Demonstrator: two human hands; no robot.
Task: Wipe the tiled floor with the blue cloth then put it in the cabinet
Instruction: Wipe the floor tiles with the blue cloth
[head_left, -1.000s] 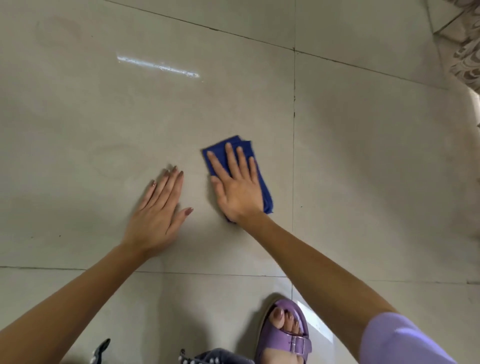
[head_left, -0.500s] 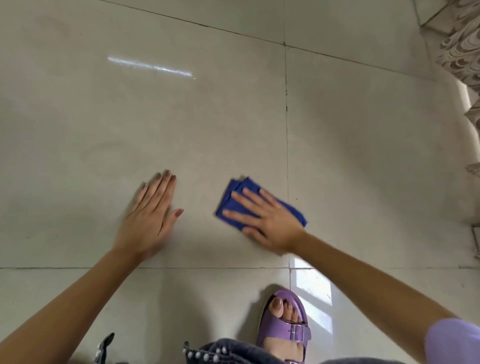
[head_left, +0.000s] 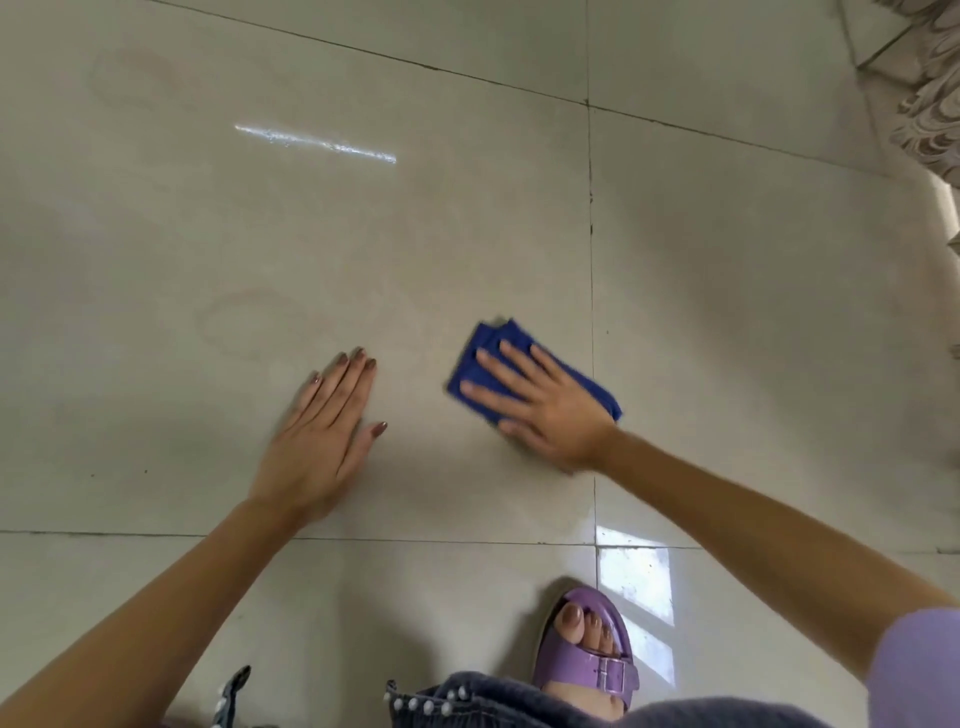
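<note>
A folded blue cloth (head_left: 480, 364) lies flat on the glossy beige tiled floor (head_left: 467, 223), just left of a vertical grout line. My right hand (head_left: 540, 410) presses down on it with fingers spread, pointing up and left, covering most of the cloth. Flat on the same tile, about a hand's width to the left, rests my left hand (head_left: 324, 441), palm down, fingers together, holding nothing. No cabinet is in view.
My foot in a purple sandal (head_left: 587, 660) stands at the bottom centre, beside a dark studded garment (head_left: 457, 701). A patterned curtain or fabric (head_left: 930, 98) hangs at the top right corner. Faint ring-shaped stains (head_left: 249, 327) mark the tile above my left hand.
My right hand swept the cloth from upright beside the left hand down and to the right, turning it slantwise; between the last two frames it shifted only slightly. The left hand stayed put.
</note>
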